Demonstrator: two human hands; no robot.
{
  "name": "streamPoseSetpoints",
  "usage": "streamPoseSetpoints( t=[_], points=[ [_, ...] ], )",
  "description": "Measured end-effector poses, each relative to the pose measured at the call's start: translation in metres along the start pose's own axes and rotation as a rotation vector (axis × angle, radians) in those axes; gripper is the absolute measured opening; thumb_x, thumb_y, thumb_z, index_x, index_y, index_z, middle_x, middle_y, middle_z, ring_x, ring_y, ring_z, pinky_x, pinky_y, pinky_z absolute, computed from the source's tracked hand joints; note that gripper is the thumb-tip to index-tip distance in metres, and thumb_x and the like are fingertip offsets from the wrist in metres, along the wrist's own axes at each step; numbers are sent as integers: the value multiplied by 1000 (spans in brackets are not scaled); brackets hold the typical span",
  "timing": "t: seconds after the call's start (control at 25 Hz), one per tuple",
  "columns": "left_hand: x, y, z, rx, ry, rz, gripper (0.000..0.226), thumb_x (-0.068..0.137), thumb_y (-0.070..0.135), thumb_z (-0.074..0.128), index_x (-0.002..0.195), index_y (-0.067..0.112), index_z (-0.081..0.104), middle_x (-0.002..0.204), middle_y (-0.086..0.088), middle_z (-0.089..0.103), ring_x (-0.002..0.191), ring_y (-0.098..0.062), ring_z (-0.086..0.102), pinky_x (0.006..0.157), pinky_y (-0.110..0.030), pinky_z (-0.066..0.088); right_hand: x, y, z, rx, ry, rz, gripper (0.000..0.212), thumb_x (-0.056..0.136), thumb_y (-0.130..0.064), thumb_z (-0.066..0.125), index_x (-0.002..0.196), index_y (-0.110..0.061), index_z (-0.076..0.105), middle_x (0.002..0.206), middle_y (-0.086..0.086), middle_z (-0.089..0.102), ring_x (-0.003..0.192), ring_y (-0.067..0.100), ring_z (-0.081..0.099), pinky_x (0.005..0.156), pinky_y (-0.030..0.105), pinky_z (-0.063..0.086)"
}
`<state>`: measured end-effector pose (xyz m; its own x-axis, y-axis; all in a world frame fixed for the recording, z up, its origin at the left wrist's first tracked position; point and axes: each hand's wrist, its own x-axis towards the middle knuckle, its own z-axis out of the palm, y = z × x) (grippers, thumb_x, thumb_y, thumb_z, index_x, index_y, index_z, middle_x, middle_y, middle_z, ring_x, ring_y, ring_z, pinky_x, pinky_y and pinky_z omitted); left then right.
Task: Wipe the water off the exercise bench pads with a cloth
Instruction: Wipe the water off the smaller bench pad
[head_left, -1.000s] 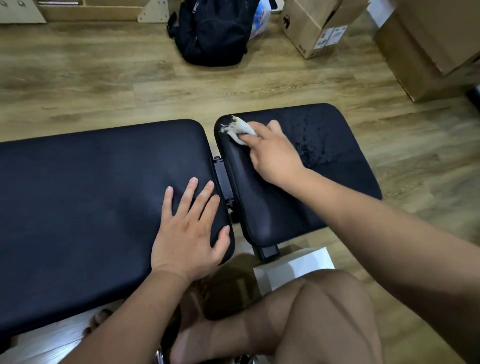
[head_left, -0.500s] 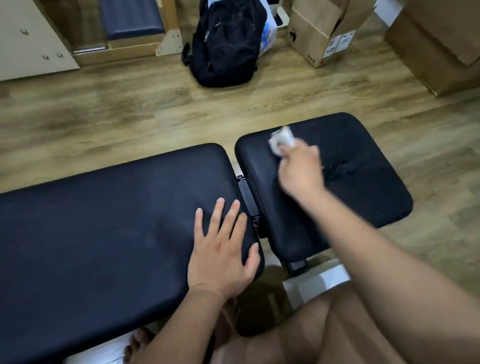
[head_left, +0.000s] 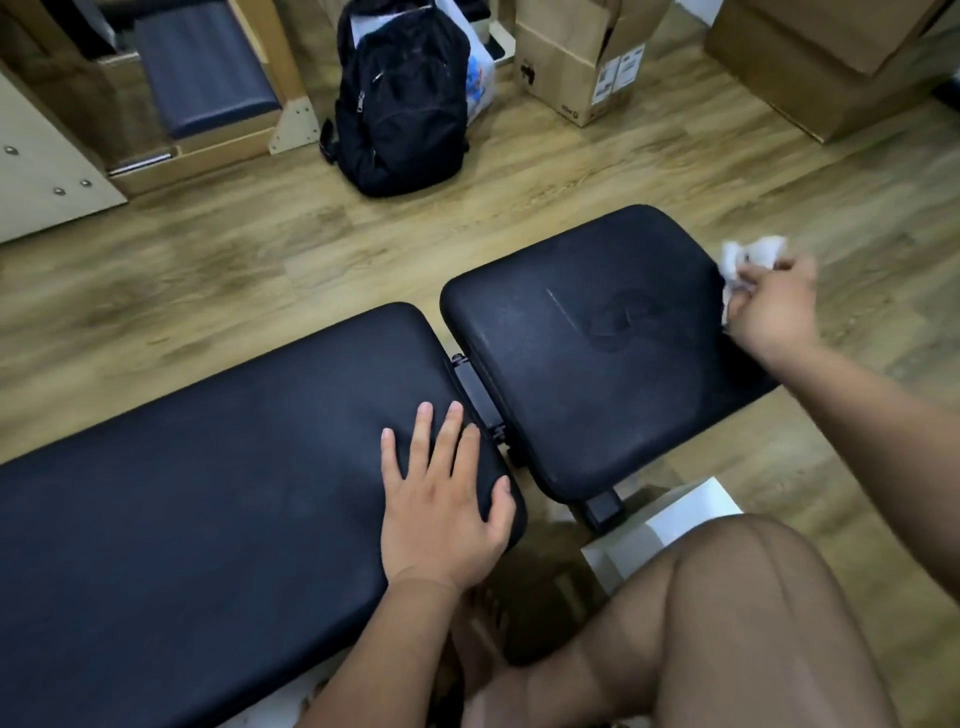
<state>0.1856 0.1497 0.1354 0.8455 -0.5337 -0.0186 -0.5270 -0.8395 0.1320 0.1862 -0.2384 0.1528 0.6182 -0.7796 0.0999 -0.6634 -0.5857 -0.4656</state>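
Pads, 2, black, end to end: long pad (head_left: 208, 493) on your left, short pad (head_left: 597, 374) on your right, with a black hinge bracket (head_left: 475, 395) in the gap between them. The short pad shows a faint smeared patch (head_left: 613, 322) near its middle (wet or scuffed, cannot tell).

On the wood-look floor (head_left: 260, 270) beyond the pads are 2 boxes, an open cardboard box (head_left: 566, 67) and a larger cardboard box (head_left: 831, 57), plus 1 black backpack (head_left: 402, 98) standing left of them. A white box (head_left: 670, 525) lies below the short pad's near end, partly hidden by your knee (head_left: 753, 623).

Your left hand (head_left: 441, 509) lies flat with fingers spread on the long pad's corner by the gap. Your right hand (head_left: 774, 306) is at the short pad's right edge, fingers curled round 1 crumpled white cloth (head_left: 748, 260). The cloth is blurred, so contact with the pad is unclear.
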Motion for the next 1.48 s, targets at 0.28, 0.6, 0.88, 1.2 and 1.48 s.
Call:
streamPoseSetpoints(
  t=[0.28, 0.6, 0.88, 1.2, 1.48],
  points=[
    [0, -1, 4, 0, 21, 13, 63, 88, 51, 42, 137, 14, 54, 156, -2, 39, 150, -26, 21, 118, -59, 16, -186, -106, 56, 210, -59, -481, 34, 75, -9, 63, 108, -16, 67, 114, 8, 60, 97, 27, 58, 83, 34, 48],
    [0, -2, 4, 14, 16, 5, 63, 89, 52, 40, 137, 14, 54, 156, -2, 39, 150, -26, 21, 119, -59, 15, -105, 7, -8, 83, -16, -319, 21, 82, -9, 66, 101, -6, 74, 113, 23, 59, 99, 28, 58, 87, 11, 35],
    [0, -1, 1, 12, 8, 15, 61, 88, 52, 43, 135, 15, 56, 156, -2, 40, 150, -27, 23, 118, -60, 16, -162, -32, 22, 101, 180, -95, 41, 75, -23, 46, 103, -8, 73, 110, 20, 59, 94, 37, 56, 83, 35, 42],
    [0, -1, 3, 12, 25, 26, 61, 89, 51, 43, 135, 14, 55, 156, -2, 39, 150, -27, 23, 118, -60, 17, -167, -6, 11, 133, 24, -347, 33, 82, -22, 50, 100, -8, 75, 111, 17, 61, 89, 26, 61, 83, 17, 42],
    [-2, -3, 5, 17, 43, 33, 64, 89, 51, 41, 136, 10, 57, 154, -5, 42, 149, -29, 25, 116, -62, 19, -83, -9, -5, -177, 44, -70, 48, 72, -23, 42, 101, 0, 72, 110, 26, 64, 100, 41, 61, 91, 39, 46]
  ],
)
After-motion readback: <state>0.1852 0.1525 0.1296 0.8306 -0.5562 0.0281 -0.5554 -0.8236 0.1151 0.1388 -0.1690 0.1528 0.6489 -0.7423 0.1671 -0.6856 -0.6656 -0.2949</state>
